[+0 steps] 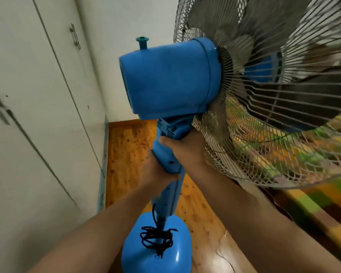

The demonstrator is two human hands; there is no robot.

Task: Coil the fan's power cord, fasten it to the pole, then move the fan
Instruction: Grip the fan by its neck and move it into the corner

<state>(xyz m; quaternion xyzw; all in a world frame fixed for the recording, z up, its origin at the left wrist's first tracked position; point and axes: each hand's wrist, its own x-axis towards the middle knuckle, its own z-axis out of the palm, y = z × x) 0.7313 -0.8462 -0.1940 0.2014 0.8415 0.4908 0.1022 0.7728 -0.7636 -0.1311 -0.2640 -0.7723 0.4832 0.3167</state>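
Gripping the blue pedestal fan (171, 77) by its neck, both hands are closed: left hand (156, 170) lower, right hand (187, 148) above, for carrying balance. The coiled power cord (156, 238) is bundled around the pole (163, 219) above the base (156, 251).

Both hands, left (156, 170) and right (185, 148), grip the blue fan's neck (166, 154), cord (156, 237) coiled below

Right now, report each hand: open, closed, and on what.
Left hand: closed around the fan's blue neck, lower grip.
Right hand: closed on the same neck, just under the motor housing.
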